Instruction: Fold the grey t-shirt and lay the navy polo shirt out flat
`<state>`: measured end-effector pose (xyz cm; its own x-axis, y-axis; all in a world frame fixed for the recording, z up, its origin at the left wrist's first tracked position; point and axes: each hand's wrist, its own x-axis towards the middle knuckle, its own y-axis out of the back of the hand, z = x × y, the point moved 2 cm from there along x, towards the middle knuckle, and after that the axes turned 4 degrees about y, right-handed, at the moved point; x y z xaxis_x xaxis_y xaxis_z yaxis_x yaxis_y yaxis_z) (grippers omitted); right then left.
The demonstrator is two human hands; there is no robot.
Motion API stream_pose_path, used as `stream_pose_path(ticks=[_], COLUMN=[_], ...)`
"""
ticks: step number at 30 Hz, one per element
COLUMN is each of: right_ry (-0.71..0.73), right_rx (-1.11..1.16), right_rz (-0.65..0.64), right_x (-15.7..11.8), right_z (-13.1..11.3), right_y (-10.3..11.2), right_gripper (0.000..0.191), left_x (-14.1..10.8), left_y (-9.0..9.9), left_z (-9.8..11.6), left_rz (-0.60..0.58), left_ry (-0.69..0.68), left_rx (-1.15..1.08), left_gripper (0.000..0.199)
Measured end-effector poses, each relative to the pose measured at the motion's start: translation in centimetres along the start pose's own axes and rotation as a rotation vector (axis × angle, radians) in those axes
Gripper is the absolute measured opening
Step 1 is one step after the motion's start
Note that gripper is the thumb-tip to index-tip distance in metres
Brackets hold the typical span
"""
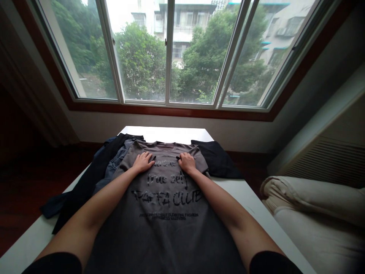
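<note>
A grey T-shirt (pixel 168 238) with black lettering lies spread out in front of me, its neckline toward the window. My left hand (pixel 143 163) rests flat on the upper left chest of the shirt, fingers apart. On the opposite side, my right hand (pixel 187 163) lies on the cloth palm down, its fingers slightly bent and nothing visibly gripped. Small dark marks show beside both thumbs; I cannot tell whether they are part of the print. The shirt's sleeves reach out past both hands, and its lower part runs toward me between my forearms.
The shirt is on a white table (pixel 171 133). Dark trousers (pixel 82 190) and bluish clothes (pixel 114 165) lie along its left side, partly over the edge. Black folded cloth (pixel 218 160) sits at the right. Cream bedding (pixel 310 228) is beyond the right edge, below a wide window (pixel 168 53).
</note>
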<state>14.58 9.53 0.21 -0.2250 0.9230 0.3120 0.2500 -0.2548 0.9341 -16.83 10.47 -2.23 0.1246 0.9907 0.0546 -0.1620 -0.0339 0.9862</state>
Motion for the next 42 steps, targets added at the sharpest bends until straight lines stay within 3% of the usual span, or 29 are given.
stream_pose_path(ticks=[4, 10, 13, 20, 24, 27, 30, 33, 37, 42], right_ry=[0.026, 0.175, 0.186, -0.041, -0.168, -0.188, -0.169, -0.096, 0.041, 0.213], right_rx=[0.065, 0.157, 0.202, 0.009, -0.077, -0.088, -0.081, -0.071, -0.070, 0.007], right_rz=[0.102, -0.028, -0.052, -0.008, -0.151, -0.257, -0.277, -0.252, -0.188, -0.133], right_x=[-0.2, -0.4, 0.2, 3.0, 4.2, 4.6, 4.8, 4.4, 2.7, -2.2], right_z=[0.5, 1.7, 2.5, 5.6, 7.3, 7.9, 8.2, 8.1, 7.5, 5.7], right_y=[0.4, -0.2, -0.3, 0.0, -0.9, -1.4, -1.1, -0.4, 0.8, 2.9], right_gripper=[0.020, 0.016, 0.026, 0.044, 0.053, 0.062, 0.065, 0.062, 0.055, 0.050], left_x=[-0.1, 0.1, 0.1, 0.4, 1.3, 2.0, 2.0, 0.9, -2.5, -8.3], left_y=[-0.1, -0.3, -0.3, -0.2, 0.1, 0.5, 1.0, 1.2, 1.0, 1.1], left_z=[-0.1, -0.1, -0.1, 0.0, -0.4, -1.0, -1.0, 0.0, 2.0, 3.1], left_rz=[0.004, 0.012, 0.005, -0.036, -0.051, -0.064, -0.052, -0.013, 0.003, -0.021], left_ry=[-0.006, 0.007, 0.004, 0.023, 0.053, 0.111, 0.148, 0.098, -0.062, -0.198], left_rx=[-0.002, -0.008, -0.006, 0.011, 0.009, 0.006, 0.002, 0.001, -0.002, -0.003], left_gripper=[0.066, 0.062, 0.062, 0.068, 0.069, 0.071, 0.076, 0.076, 0.072, 0.068])
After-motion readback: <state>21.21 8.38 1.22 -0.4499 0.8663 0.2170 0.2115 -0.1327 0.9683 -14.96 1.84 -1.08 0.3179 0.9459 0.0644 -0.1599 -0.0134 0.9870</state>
